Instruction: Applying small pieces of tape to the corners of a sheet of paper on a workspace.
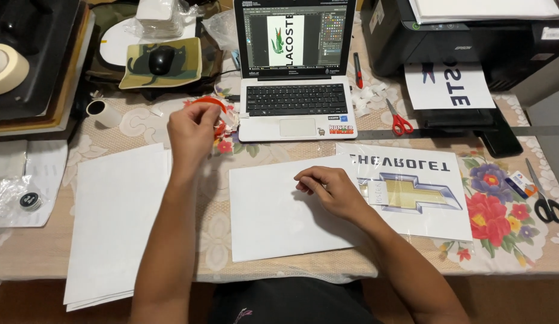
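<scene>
Head view: left hand (192,126) pinches a red tape roll (212,107) just before the laptop (296,66); right hand (330,189), fingers curled, pins the white sheet (273,216) flat on the surface (507,240) (steadying it, likely).

Red ring-shaped tape roll (210,108) partly covered by left hand (192,129); grip unclear. Black printer (459,36) cut by top edge. Beige tape roll (6,67) cut by left edge. Small round black object in clear plastic bag (29,201) too small to identify.
</scene>
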